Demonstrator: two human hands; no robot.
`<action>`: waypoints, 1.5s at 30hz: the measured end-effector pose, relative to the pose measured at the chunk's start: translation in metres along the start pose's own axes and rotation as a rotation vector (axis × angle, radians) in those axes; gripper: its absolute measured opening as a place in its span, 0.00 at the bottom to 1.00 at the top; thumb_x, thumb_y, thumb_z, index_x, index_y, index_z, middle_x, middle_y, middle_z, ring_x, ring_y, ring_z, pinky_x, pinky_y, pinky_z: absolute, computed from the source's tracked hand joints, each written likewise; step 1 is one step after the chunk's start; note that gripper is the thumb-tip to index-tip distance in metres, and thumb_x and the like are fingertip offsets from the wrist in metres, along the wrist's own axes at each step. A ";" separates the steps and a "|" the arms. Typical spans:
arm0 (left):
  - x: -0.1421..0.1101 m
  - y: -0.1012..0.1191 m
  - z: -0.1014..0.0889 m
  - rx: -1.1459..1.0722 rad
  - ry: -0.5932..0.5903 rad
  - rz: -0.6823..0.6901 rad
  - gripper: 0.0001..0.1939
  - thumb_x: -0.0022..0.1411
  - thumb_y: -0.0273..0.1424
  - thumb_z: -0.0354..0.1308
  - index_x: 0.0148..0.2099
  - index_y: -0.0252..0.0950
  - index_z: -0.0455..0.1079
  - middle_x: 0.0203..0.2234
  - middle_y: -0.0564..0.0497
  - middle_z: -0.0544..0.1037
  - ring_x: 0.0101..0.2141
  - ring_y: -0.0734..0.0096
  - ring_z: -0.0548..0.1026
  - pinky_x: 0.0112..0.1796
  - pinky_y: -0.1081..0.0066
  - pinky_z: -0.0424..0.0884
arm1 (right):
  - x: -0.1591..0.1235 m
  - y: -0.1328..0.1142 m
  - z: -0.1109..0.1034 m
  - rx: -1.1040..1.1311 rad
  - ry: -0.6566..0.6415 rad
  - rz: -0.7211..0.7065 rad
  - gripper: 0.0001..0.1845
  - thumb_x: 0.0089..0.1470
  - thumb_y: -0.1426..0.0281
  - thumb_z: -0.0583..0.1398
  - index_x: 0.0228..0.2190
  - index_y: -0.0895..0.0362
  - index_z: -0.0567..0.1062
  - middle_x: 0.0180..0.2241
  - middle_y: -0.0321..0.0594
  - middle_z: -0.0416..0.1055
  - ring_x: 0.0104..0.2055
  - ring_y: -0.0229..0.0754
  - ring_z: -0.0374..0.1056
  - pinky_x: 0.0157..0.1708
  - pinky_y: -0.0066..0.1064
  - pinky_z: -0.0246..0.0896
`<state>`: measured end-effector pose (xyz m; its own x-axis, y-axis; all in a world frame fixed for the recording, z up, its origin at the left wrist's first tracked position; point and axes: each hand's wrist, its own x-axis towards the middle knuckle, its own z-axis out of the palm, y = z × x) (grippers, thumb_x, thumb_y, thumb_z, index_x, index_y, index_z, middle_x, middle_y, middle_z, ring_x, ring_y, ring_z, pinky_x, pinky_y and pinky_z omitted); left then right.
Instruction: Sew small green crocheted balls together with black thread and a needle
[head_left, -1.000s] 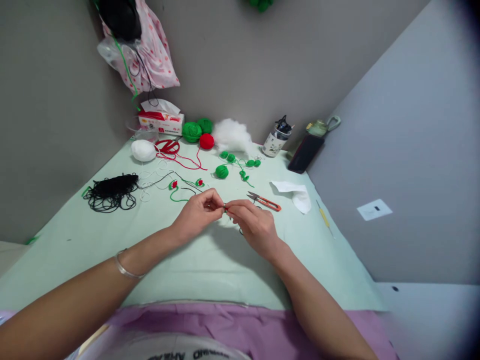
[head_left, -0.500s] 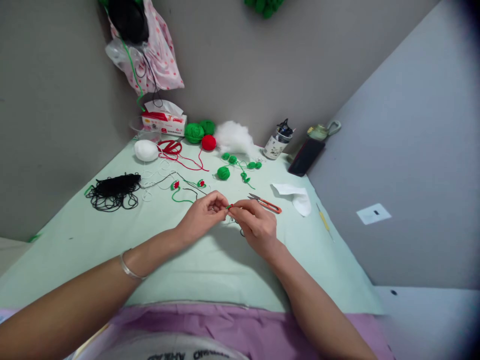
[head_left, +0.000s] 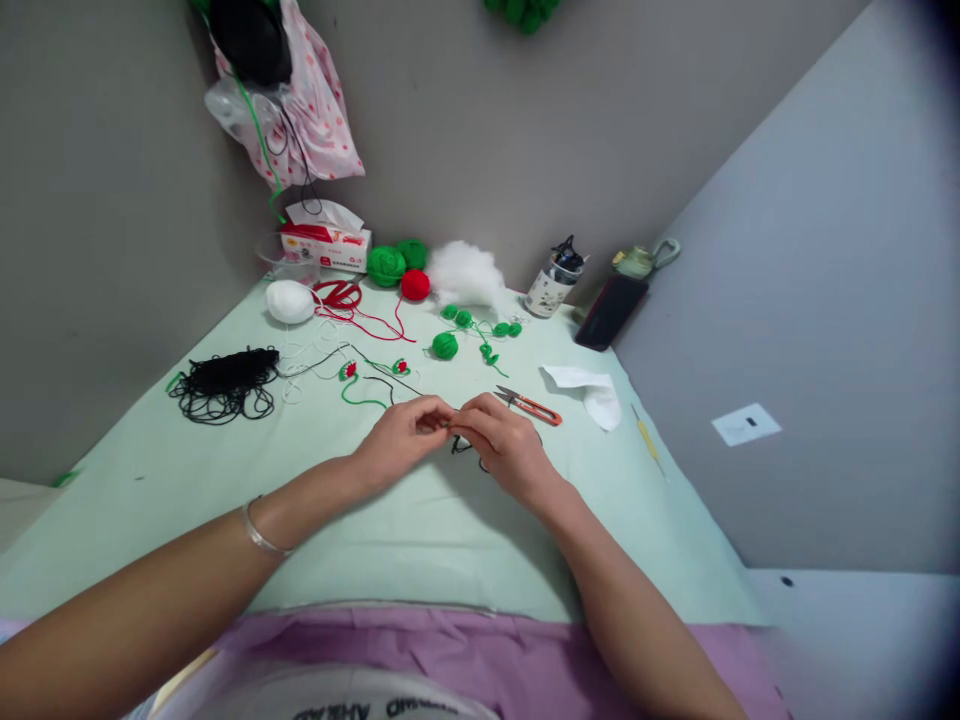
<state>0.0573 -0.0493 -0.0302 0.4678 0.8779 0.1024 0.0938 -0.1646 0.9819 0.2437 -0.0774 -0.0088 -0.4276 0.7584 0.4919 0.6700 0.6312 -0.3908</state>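
Note:
My left hand (head_left: 403, 438) and my right hand (head_left: 504, 442) meet fingertip to fingertip above the table. Both are closed in a pinch around a small green and red crochet piece, now almost wholly covered by the fingers. Black yarn (head_left: 460, 446) hangs in loops under the right fingers. Just beyond the right hand lie orange-handled thread snips (head_left: 537, 408). Two small red, white and green crochet pieces, the left one (head_left: 349, 371) and the right one (head_left: 401, 367), lie past my left hand with green and black tails.
A black yarn skein (head_left: 229, 382) lies left. Behind are a white yarn ball (head_left: 290, 301), green yarn (head_left: 386, 266), a red ball (head_left: 415, 285), white stuffing (head_left: 466, 275), and a tissue box (head_left: 327, 247). Right are a pen cup (head_left: 553, 288), a phone (head_left: 612, 312) and a yellow-handled crochet hook (head_left: 647, 440).
My right hand has shifted slightly left and its fingers now overlap the left fingertips. The red and green piece, visible between them before, is now mostly covered.

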 end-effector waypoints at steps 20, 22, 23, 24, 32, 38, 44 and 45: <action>0.023 -0.016 -0.072 0.644 0.349 0.192 0.14 0.60 0.30 0.54 0.45 0.40 0.79 0.31 0.51 0.69 0.33 0.65 0.71 0.39 0.67 0.66 | -0.029 0.037 -0.149 0.755 0.975 0.276 0.08 0.58 0.67 0.64 0.26 0.48 0.74 0.17 0.27 0.46 0.15 0.29 0.52 0.15 0.30 0.45; 0.024 -0.016 -0.073 0.570 0.372 0.142 0.11 0.59 0.31 0.56 0.41 0.40 0.79 0.30 0.51 0.69 0.31 0.66 0.70 0.38 0.68 0.66 | -0.039 0.048 -0.155 0.695 1.062 0.354 0.13 0.62 0.69 0.59 0.25 0.49 0.74 0.19 0.30 0.48 0.19 0.32 0.57 0.19 0.31 0.51; 0.024 -0.016 -0.071 0.488 0.367 0.109 0.10 0.59 0.32 0.58 0.40 0.39 0.79 0.30 0.51 0.71 0.31 0.67 0.70 0.37 0.68 0.66 | -0.041 0.054 -0.155 0.709 1.096 0.374 0.13 0.62 0.70 0.59 0.25 0.49 0.74 0.20 0.30 0.50 0.20 0.32 0.59 0.20 0.29 0.55; 0.024 -0.015 -0.068 0.378 0.348 0.073 0.09 0.58 0.34 0.60 0.40 0.39 0.78 0.29 0.52 0.72 0.30 0.67 0.71 0.36 0.68 0.67 | -0.042 0.059 -0.153 0.744 1.123 0.377 0.12 0.61 0.72 0.60 0.25 0.50 0.75 0.20 0.30 0.53 0.22 0.31 0.60 0.22 0.27 0.57; 0.020 -0.006 -0.043 -0.317 0.194 -0.131 0.17 0.56 0.42 0.68 0.42 0.37 0.75 0.35 0.50 0.80 0.36 0.67 0.79 0.45 0.64 0.75 | -0.008 0.043 -0.086 0.803 0.752 0.448 0.07 0.54 0.65 0.66 0.32 0.54 0.76 0.19 0.29 0.64 0.21 0.34 0.64 0.19 0.25 0.57; 0.016 -0.004 -0.037 -0.436 0.157 -0.187 0.19 0.52 0.37 0.72 0.45 0.37 0.75 0.34 0.52 0.79 0.35 0.70 0.79 0.45 0.66 0.74 | 0.000 -0.002 -0.029 0.482 0.223 0.396 0.04 0.57 0.69 0.64 0.32 0.54 0.81 0.30 0.38 0.70 0.30 0.36 0.65 0.26 0.28 0.57; 0.011 0.005 -0.026 -0.550 0.105 -0.203 0.14 0.53 0.33 0.72 0.40 0.35 0.74 0.33 0.55 0.77 0.35 0.71 0.79 0.46 0.67 0.74 | -0.001 -0.014 -0.007 0.238 0.064 0.306 0.07 0.61 0.72 0.60 0.34 0.55 0.79 0.27 0.35 0.66 0.26 0.35 0.61 0.28 0.29 0.55; 0.010 0.006 -0.024 -0.576 0.105 -0.203 0.14 0.52 0.32 0.72 0.39 0.35 0.73 0.32 0.56 0.77 0.35 0.71 0.80 0.46 0.67 0.75 | -0.001 -0.015 -0.006 0.234 0.060 0.300 0.07 0.61 0.73 0.59 0.34 0.56 0.79 0.27 0.35 0.66 0.26 0.35 0.61 0.27 0.29 0.54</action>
<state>0.0416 -0.0302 -0.0193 0.3985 0.9106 -0.1092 -0.3317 0.2541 0.9085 0.2376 -0.0884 0.0014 -0.1927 0.9086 0.3705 0.6005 0.4078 -0.6878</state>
